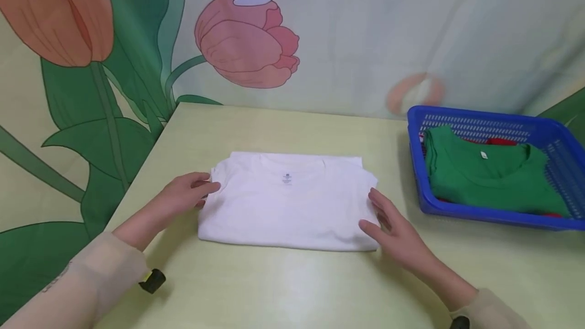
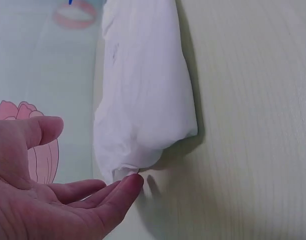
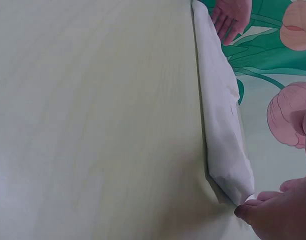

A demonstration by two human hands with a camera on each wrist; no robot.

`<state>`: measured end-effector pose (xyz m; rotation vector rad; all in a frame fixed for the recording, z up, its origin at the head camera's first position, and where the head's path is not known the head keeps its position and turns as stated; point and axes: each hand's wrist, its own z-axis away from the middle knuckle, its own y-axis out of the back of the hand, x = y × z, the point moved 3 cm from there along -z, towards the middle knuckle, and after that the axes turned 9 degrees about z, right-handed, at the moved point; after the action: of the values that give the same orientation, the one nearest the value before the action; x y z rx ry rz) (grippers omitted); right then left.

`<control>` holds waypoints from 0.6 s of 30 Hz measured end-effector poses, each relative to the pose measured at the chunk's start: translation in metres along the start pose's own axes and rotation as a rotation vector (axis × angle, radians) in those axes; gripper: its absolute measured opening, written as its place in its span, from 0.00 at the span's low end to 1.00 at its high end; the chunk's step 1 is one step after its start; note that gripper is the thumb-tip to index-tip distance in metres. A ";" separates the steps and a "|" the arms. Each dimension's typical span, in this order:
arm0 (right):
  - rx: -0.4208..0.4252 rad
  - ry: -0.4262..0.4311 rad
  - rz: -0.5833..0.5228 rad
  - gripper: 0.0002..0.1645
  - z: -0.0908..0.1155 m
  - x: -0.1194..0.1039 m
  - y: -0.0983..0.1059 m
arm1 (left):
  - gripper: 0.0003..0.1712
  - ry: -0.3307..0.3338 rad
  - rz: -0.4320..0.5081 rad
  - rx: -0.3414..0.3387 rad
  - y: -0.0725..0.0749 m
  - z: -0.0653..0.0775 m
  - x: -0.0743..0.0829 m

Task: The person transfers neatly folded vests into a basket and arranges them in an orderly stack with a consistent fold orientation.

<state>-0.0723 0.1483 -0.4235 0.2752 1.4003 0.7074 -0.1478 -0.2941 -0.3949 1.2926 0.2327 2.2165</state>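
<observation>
A white T-shirt (image 1: 288,207), folded into a wide rectangle, lies on the table with its neckline and printed label facing up. At its left edge is my left hand (image 1: 189,192), thumb apart from the fingers; in the left wrist view the fingertips (image 2: 133,185) meet the shirt's end and the thumb stays clear of it. My right hand (image 1: 395,230) is at the opposite edge, thumb over the cloth and fingers along the side. In the right wrist view its fingertips (image 3: 243,211) touch the shirt's corner. Neither hand visibly pinches the cloth.
A blue plastic basket (image 1: 491,215) stands on the right of the table, holding a folded green shirt (image 1: 493,176) with red cloth beneath it. Behind the pale wooden table (image 1: 283,288) hangs a cloth backdrop (image 1: 356,39) printed with tulips.
</observation>
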 end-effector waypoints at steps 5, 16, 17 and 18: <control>-0.009 -0.099 -0.203 0.50 0.005 0.006 0.002 | 0.46 0.029 0.088 -0.025 0.001 0.003 -0.004; -0.015 -0.218 -0.455 0.44 0.008 0.010 0.004 | 0.37 0.021 0.283 -0.115 0.005 0.003 -0.013; -0.016 -0.230 -0.469 0.44 0.007 0.009 0.004 | 0.37 0.027 0.294 -0.115 0.005 0.002 -0.013; -0.016 -0.241 -0.482 0.44 0.005 0.009 0.004 | 0.38 0.033 0.302 -0.115 0.006 0.001 -0.013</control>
<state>-0.0682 0.1580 -0.4271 0.0035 1.1671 0.2760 -0.1442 -0.3059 -0.4014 1.2989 -0.0832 2.4627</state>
